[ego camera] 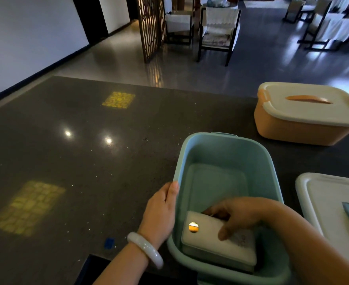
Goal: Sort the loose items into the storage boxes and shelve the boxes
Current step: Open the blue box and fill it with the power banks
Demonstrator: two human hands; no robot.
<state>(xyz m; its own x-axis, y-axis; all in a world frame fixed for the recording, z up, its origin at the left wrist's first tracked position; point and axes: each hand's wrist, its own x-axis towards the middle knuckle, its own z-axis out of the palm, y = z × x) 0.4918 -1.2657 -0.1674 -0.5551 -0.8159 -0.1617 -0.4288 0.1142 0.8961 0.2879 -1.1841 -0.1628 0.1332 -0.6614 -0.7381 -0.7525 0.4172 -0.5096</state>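
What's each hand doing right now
Left hand: grips the blue box rim.
Right hand: fingers hold the white case inside it.

**Teal, orange and white on a dark speckled counter**

The near box [227, 159] was pale teal. In it lay a white case [208, 245] with a small orange-and-white round mark. The far right box [297, 130] was orange with a white lid [305, 108] and orange handle. The near right lid [325, 198] was white with a blue handle. The counter [77, 161] was dark grey, flecked white, bearing two yellow lattice-patterned patches. The bangle [147, 248] was milky white.
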